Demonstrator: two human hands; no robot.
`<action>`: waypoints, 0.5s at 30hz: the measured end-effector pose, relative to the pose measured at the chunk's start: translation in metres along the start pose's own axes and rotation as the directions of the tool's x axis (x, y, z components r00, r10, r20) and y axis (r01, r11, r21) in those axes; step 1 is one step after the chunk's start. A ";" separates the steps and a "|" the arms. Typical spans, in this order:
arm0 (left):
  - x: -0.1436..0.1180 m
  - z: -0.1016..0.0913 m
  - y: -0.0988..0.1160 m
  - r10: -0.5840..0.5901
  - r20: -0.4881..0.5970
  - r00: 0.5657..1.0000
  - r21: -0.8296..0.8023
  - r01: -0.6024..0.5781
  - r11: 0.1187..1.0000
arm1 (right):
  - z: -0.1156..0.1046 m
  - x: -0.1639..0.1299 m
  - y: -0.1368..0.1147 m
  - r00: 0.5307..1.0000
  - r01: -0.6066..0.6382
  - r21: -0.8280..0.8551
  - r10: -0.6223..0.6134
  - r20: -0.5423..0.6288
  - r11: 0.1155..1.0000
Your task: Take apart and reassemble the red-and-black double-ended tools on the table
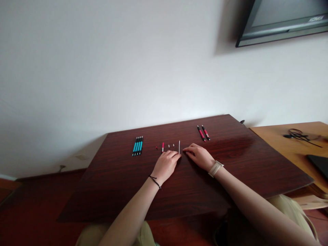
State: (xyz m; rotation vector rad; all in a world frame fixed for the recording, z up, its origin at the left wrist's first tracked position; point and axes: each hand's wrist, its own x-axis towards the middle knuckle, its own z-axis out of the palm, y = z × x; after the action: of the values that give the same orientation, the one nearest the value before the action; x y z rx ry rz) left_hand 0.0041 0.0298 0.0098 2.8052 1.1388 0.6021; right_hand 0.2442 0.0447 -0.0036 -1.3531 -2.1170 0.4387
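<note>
My left hand (166, 164) lies palm down on the dark table, fingers stretched forward, by the lower end of a thin white pen refill (179, 147). Whether a fingertip touches the refill I cannot tell. Just right of it, my right hand (201, 156) rests with thumb and fingers drawn together; anything between them is too small to make out. Beyond the left hand lie a red pen barrel piece (162, 147), partly hidden by its fingers, two small pale pieces (171, 145) and a tiny red piece (156, 148).
Several blue-and-black pens (137, 146) lie side by side at the left. Two red-and-black pens (203, 133) are at the back right. The dark table (123, 191) meets the wall behind. A lighter wooden table (279, 136) with a black cable (298, 135) stands to the right.
</note>
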 end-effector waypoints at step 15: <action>0.003 -0.005 0.005 0.005 0.040 0.999 0.015 -0.005 1.000 | -0.019 0.036 0.025 0.993 -0.053 0.155 0.069 -0.098 0.986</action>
State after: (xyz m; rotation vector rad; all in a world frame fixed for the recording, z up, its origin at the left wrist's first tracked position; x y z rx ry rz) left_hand 0.0080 0.0277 0.0168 2.8202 1.1344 0.5381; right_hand 0.2628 0.0875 0.0080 -1.3268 -1.9212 0.5328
